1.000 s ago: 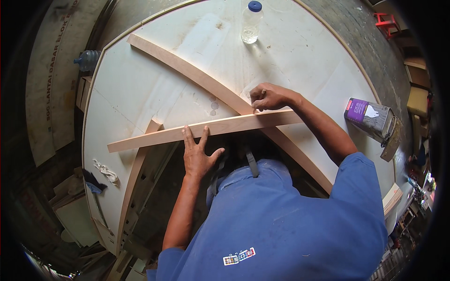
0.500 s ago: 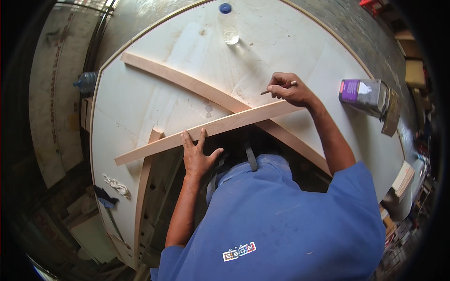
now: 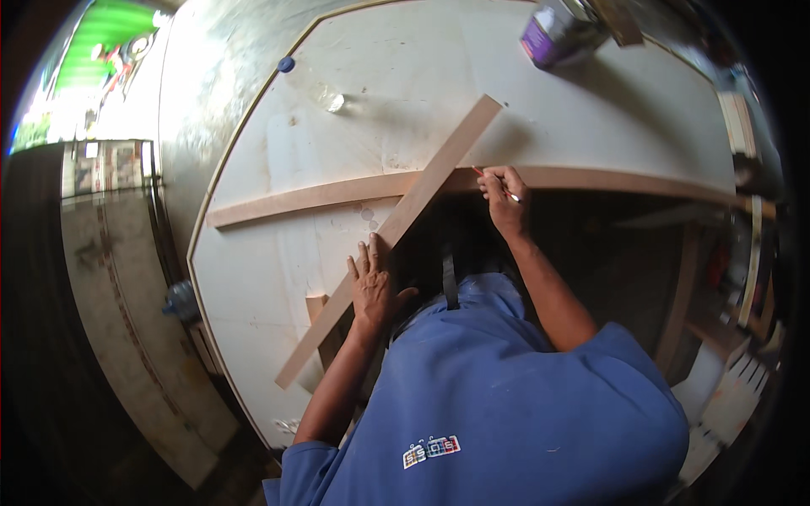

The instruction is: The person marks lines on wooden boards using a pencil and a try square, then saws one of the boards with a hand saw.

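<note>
My left hand (image 3: 371, 291) lies with spread fingers on a straight wooden strip (image 3: 451, 156), pressing near its lower half. The strip slants across a long, gently curved wooden piece (image 3: 308, 196) and rests over it. In my closed right hand (image 3: 508, 207) is a pencil (image 3: 515, 198), its tip at the curved piece just right of the crossing. Below the strip's lower part, the end of another wooden piece (image 3: 316, 305) shows, partly hidden by my left forearm.
A pale tabletop (image 3: 363, 51) with angled edges carries a clear bottle (image 3: 325, 97) with a blue cap. Toward the far right stands a purple and grey can (image 3: 557, 35). A dark opening lies between the curved piece and my body. Some blue plastic bottle (image 3: 180, 299) is beyond the left edge.
The whole view has turned. My right hand with the pencil has moved from the strip's far end to the curved piece beside the crossing. My left hand stays on the strip.
</note>
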The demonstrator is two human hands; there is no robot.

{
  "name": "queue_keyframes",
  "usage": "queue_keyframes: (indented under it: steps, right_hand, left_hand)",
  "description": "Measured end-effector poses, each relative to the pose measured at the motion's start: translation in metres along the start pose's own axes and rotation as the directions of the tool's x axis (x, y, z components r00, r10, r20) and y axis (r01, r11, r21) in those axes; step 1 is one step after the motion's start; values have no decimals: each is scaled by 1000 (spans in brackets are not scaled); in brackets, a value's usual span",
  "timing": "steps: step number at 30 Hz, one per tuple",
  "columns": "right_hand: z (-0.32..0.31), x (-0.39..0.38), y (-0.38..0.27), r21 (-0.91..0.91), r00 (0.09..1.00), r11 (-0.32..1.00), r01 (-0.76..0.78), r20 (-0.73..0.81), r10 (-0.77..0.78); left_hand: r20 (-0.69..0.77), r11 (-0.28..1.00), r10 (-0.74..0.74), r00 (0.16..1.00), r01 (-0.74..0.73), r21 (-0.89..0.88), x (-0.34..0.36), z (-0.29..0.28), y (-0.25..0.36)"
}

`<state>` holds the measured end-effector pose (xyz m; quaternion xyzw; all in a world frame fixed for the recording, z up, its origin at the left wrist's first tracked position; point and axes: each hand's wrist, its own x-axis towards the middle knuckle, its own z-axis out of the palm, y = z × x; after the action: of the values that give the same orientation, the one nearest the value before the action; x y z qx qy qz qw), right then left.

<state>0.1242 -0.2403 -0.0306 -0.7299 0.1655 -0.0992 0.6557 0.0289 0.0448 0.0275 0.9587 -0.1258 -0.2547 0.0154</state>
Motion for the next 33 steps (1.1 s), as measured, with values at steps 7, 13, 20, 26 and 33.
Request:
queue_keyframes:
  steps: [7,13,20,26,33]
  right_hand:
    - [50,-36,49,115,966,988,103,-247,-72]
    - [69,-33,59,-13,937,993,119,-328,-117]
    - [83,-16,75,67,912,972,224,-367,-185]
    - [88,-5,84,-29,895,983,179,-410,-175]
    - [88,-7,85,105,883,939,328,-388,-265]
  left_hand:
    - [-113,973,230,967,-226,48,-5,17,-21]
    - [-98,965,262,960,-259,34,-4,18,-26]
    - [-57,965,261,964,-259,41,-5,16,-27]
    - [-74,959,284,956,-283,19,-7,10,-27]
    - [-100,959,281,954,-284,-16,-5,15,-30]
